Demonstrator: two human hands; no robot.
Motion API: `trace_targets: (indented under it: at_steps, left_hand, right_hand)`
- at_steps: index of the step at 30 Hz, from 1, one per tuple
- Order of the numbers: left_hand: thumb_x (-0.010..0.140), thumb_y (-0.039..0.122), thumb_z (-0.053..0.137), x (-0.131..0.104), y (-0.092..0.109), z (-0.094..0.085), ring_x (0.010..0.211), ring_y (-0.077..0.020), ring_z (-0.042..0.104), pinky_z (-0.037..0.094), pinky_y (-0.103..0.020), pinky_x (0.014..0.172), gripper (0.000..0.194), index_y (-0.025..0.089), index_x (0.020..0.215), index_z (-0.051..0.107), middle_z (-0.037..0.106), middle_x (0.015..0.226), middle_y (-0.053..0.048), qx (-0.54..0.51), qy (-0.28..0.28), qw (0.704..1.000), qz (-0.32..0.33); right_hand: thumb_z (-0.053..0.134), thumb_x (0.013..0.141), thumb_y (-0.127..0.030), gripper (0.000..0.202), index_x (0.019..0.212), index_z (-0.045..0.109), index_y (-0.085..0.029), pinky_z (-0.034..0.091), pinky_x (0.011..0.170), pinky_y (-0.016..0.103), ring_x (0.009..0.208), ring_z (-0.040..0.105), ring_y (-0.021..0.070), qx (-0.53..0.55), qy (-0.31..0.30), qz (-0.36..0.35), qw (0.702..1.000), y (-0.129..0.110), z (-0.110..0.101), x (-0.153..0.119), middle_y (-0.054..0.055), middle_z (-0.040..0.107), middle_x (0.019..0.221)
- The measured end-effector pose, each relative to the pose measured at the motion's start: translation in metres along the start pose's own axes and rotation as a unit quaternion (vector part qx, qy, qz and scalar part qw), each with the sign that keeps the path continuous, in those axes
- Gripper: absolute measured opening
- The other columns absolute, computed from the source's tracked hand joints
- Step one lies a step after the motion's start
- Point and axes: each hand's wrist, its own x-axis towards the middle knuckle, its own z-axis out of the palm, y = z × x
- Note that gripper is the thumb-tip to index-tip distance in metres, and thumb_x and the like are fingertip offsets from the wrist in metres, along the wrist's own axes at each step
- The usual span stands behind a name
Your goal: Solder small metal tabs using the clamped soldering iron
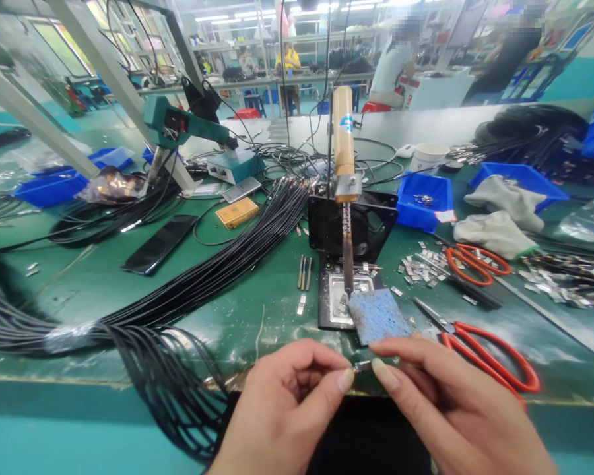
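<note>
My left hand (284,402) and my right hand (450,409) meet at the near edge of the green bench (257,290). Together their fingertips pinch a tiny metal connector piece (361,365). Just beyond them lies a blue sponge (377,315) on a black stand, under the tip of an upright soldering iron (345,178) with a tan handle. A thick bundle of black cables (178,290) runs from the left and hangs over the bench edge beside my left hand.
Two red-handled scissors (480,356) (470,260) lie to the right, near loose metal clips (418,267). Blue bins (423,198), grey gloves (495,231), a black phone (159,243), a yellow box (236,212) and a green tool arm (178,128) stand farther back. People sit at far benches.
</note>
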Motion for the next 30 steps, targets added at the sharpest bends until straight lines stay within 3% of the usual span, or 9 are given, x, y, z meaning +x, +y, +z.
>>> trace_targets:
  at_steps: [2,4,8,15,18,24,27,30]
  left_hand:
    - [0.091,0.041,0.067,-0.001,-0.003,-0.001,0.077,-0.0146,0.062,0.048,-0.024,0.07,0.024,0.017,0.091,0.073,0.068,0.084,-0.005,0.086,0.011,0.995,0.047]
    - [0.094,0.044,0.064,-0.002,-0.006,-0.003,0.083,-0.0166,0.065,0.049,-0.026,0.075,0.025,0.021,0.094,0.075,0.07,0.09,-0.004,0.147,0.022,0.986,0.081]
    - [0.097,0.044,0.06,-0.003,-0.009,-0.004,0.081,-0.014,0.065,0.049,-0.025,0.074,0.024,0.025,0.095,0.075,0.068,0.088,-0.001,0.193,0.025,0.974,0.113]
    - [0.096,0.037,0.06,-0.004,-0.005,-0.003,0.075,-0.0137,0.064,0.048,-0.025,0.069,0.023,0.021,0.094,0.076,0.068,0.084,-0.002,0.222,0.016,0.966,0.132]
    - [0.093,0.031,0.06,-0.004,-0.004,-0.003,0.073,-0.0136,0.062,0.046,-0.025,0.066,0.02,0.019,0.092,0.076,0.067,0.082,-0.002,0.218,0.014,0.966,0.142]
    - [0.092,0.035,0.063,-0.005,-0.002,-0.002,0.077,-0.0141,0.06,0.047,-0.025,0.07,0.021,0.017,0.092,0.075,0.069,0.085,-0.003,0.136,-0.018,0.989,0.063]
    - [0.089,0.037,0.066,-0.005,0.003,-0.001,0.073,-0.0133,0.055,0.043,-0.023,0.067,0.025,0.013,0.089,0.072,0.067,0.08,-0.003,0.067,-0.051,0.996,-0.02]
    - [0.087,0.034,0.067,-0.003,0.006,-0.002,0.073,-0.0116,0.052,0.04,-0.021,0.067,0.024,0.01,0.09,0.07,0.065,0.08,-0.003,0.024,-0.069,0.996,-0.05]
  right_hand:
    - [0.061,0.095,-0.019,0.02,0.115,0.065,-0.023,0.054,0.065,0.019,0.076,0.066,0.012,-0.09,-0.008,-0.141,0.986,0.003,-0.009,0.0,0.004,0.065,0.09]
    - [0.056,0.097,-0.014,0.024,0.119,0.063,-0.022,0.056,0.069,0.019,0.083,0.068,0.012,-0.154,-0.041,-0.214,0.964,0.005,-0.017,-0.001,0.005,0.066,0.101]
    - [0.047,0.098,-0.008,0.035,0.129,0.057,-0.019,0.057,0.07,0.023,0.089,0.07,0.0141,-0.228,-0.113,-0.272,0.928,0.008,-0.025,-0.001,0.007,0.069,0.113]
    - [0.031,0.105,-0.016,0.032,0.114,0.062,-0.016,0.054,0.065,0.026,0.082,0.071,0.0154,-0.246,-0.002,-0.362,0.899,0.006,-0.017,0.01,0.007,0.074,0.099]
    - [0.03,0.105,-0.013,0.034,0.11,0.064,-0.015,0.055,0.066,0.026,0.082,0.071,0.0148,-0.256,0.001,-0.358,0.898,0.005,-0.016,0.01,0.006,0.074,0.097]
    - [0.031,0.103,-0.01,0.037,0.107,0.068,-0.015,0.056,0.069,0.029,0.084,0.072,0.0168,-0.256,0.024,-0.39,0.884,0.008,-0.016,0.005,0.007,0.075,0.1]
    - [0.028,0.103,-0.01,0.038,0.112,0.064,-0.015,0.054,0.069,0.032,0.083,0.072,0.0184,-0.279,0.007,-0.399,0.873,0.009,-0.015,0.005,0.005,0.075,0.105]
    - [0.026,0.103,-0.01,0.038,0.113,0.062,-0.015,0.055,0.066,0.033,0.079,0.072,0.0185,-0.284,-0.014,-0.403,0.87,0.01,-0.016,0.004,0.003,0.075,0.104]
